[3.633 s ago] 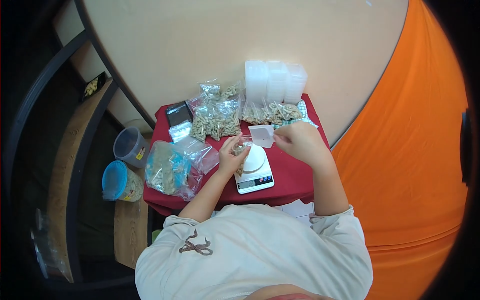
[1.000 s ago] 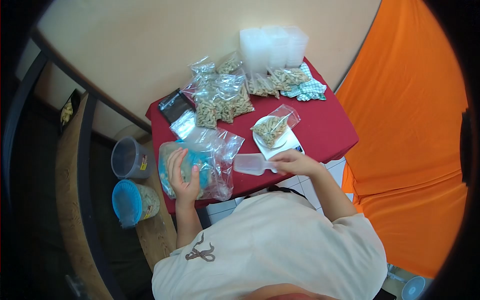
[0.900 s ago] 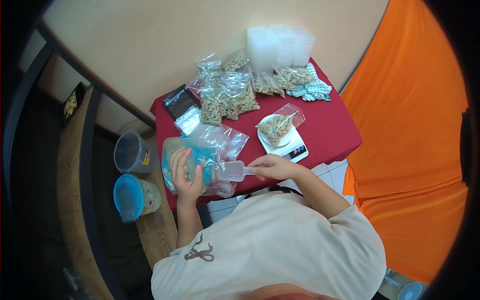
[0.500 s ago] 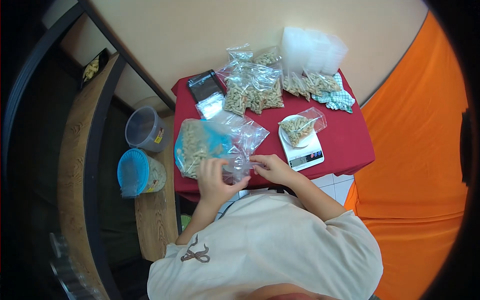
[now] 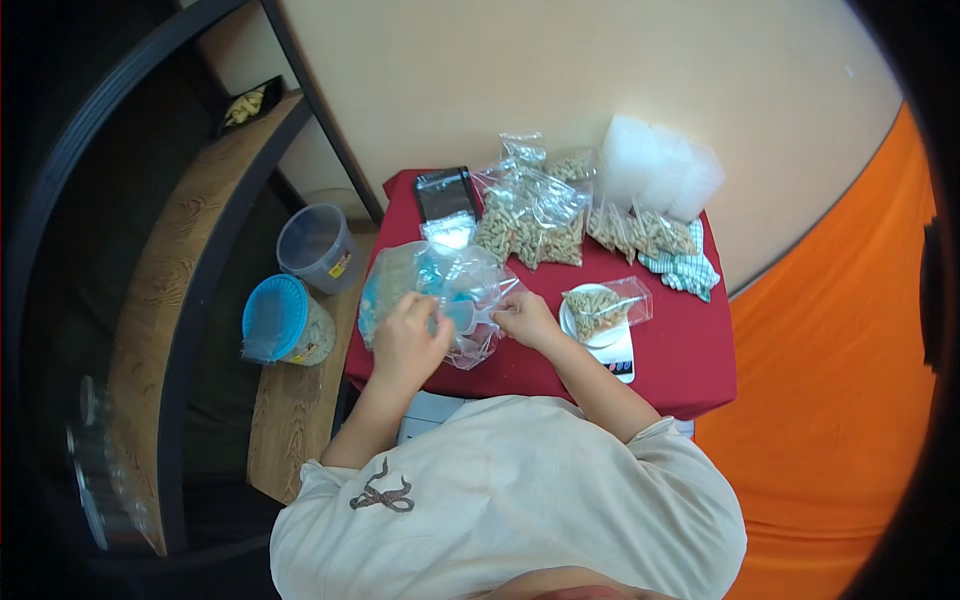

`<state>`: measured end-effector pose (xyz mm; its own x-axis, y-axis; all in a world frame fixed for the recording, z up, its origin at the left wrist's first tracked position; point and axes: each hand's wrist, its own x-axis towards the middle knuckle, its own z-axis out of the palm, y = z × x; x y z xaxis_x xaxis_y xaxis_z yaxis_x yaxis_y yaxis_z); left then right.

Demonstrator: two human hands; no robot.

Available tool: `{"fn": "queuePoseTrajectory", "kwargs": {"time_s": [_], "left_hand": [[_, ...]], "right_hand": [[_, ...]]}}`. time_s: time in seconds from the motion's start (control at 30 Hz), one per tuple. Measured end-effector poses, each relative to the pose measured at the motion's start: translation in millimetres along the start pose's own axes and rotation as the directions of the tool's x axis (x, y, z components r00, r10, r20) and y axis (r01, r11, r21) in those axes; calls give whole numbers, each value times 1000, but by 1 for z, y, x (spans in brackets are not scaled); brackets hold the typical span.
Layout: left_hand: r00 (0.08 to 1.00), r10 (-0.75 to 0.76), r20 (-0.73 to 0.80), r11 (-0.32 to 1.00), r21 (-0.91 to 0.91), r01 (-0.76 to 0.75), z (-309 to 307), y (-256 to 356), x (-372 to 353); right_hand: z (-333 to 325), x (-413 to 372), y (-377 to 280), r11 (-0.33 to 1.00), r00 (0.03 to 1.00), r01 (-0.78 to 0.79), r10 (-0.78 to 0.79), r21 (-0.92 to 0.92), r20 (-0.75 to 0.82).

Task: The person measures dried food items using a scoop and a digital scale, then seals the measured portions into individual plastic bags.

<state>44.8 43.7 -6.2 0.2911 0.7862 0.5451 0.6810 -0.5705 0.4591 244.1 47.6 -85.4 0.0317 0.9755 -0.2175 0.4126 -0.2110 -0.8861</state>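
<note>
A large clear plastic bag [image 5: 395, 272] of pale green, stick-shaped snack pieces lies at the table's left side, with something blue showing through it. My left hand [image 5: 408, 335] is at the bag's near edge, fingers curled over the plastic and thumb apart from them. A translucent scoop [image 5: 460, 316] is at the bag's mouth, its handle pinched in my right hand [image 5: 527, 318]. Just right of that hand, a small filled bag [image 5: 598, 310] rests on the white kitchen scale [image 5: 617, 352]. Plastic covers part of the scoop's outline.
Filled bags [image 5: 535, 225] stand at the back, near white translucent containers [image 5: 660, 165] and a checkered cloth [image 5: 690, 268]. A black packet [image 5: 446, 193] lies back left. On the wooden shelf left are an open tub [image 5: 315, 250] and a blue-lidded tub [image 5: 275, 315]. Orange fabric [image 5: 820, 400] hangs right.
The view has shifted, so the table sits lower in the frame. The scoop now shows plainly at the bag's mouth in my right hand. My left hand's fingers are more curled.
</note>
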Motion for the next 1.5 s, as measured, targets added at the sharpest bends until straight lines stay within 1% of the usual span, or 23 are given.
{"fn": "queuePoseTrajectory", "kwargs": {"time_s": [0.03, 0.1, 0.13, 0.23, 0.3, 0.4, 0.47, 0.5, 0.57, 0.63, 0.8, 0.9, 0.97, 1.0, 1.07, 1.1, 1.17, 1.23, 1.3, 1.33, 1.37, 1.43, 1.5], "left_hand": [[998, 26, -60, 999, 26, -25, -8, -1, 7], [993, -1, -119, 1000, 25, 4, -39, 10, 22], [986, -51, -161, 999, 6, 53, -55, 16, 27], [973, -122, -196, 992, 11, 127, -67, 19, 30], [973, -147, -180, 987, 33, 155, -61, 19, 25], [977, -167, -130, 986, -23, 166, -39, 19, 17], [976, -176, -130, 983, -83, 166, -34, 24, 16], [973, -190, -133, 975, -144, 170, -31, 26, 15], [963, -252, -95, 954, -193, 231, -29, 32, 17], [950, -309, -49, 927, -238, 289, -28, 39, 19], [974, -213, -72, 938, -295, 184, -18, 49, 22], [984, -129, -124, 951, -295, 88, -11, 50, 24], [990, -57, -129, 966, -257, 22, -10, 44, 20], [985, -113, -130, 961, -268, 74, -9, 48, 21], [989, -60, -139, 970, -243, 24, -9, 37, 20], [987, -7, -161, 978, -205, -27, -6, 35, 20], [982, -83, -169, 972, -232, 42, -7, 43, 24], [989, 59, -138, 993, -89, -72, -11, 38, 27], [992, 27, -127, 993, -112, -41, -9, 38, 29], [994, 25, -109, 996, -83, -34, -9, 38, 30], [996, 24, -91, 998, -53, -29, -9, 38, 31], [995, 23, -97, 998, -55, -28, -6, 42, 32], [994, 35, -99, 998, -58, -40, -5, 47, 33]], "right_hand": [[-10, -2, -15, 1000, 1000, 21, -20, -5, 8], [-29, -11, -44, 935, 951, 228, -274, -270, -145], [-42, -20, -66, 914, 939, 255, -312, -317, -143], [-66, -35, -93, 884, 934, 269, -336, -381, -121], [-69, -32, -84, 872, 946, 251, -312, -420, -82], [-70, -30, -58, 889, 942, 243, -312, -387, -126], [-74, -41, -39, 905, 928, 342, -367, -252, -58], [-82, -50, -38, 910, 932, 334, -358, -247, -61], [-107, -78, -45, 954, 960, 264, -274, 141, 56], [-128, -91, -33, 897, 975, 147, -201, 416, 90], [-163, -100, 12, 850, 987, 155, -153, 503, -46], [-184, -111, 36, 676, 976, 168, -14, 718, -216], [-201, -114, 68, 712, 918, 235, 62, 662, -392], [-207, -116, 88, 714, 913, 230, 78, 662, -401], [-217, -118, 127, 965, 732, 130, 63, 230, -678], [-218, -121, 142, 966, 728, 123, 68, 228, -682], [-215, -132, 169, 992, 643, -41, 119, 122, -756], [-210, -137, 200, 979, 656, -38, 176, 200, -734], [-205, -139, 223, 947, 569, -243, -38, -212, -821], [-197, -143, 175, 822, 502, -469, -53, -323, -863], [-189, -138, 168, 823, 501, -470, -49, -319, -864], [-179, -129, 160, 789, 512, -301, -340, -536, -789], [-164, -115, 158, 875, 645, -16, -361, -484, -673]]}}
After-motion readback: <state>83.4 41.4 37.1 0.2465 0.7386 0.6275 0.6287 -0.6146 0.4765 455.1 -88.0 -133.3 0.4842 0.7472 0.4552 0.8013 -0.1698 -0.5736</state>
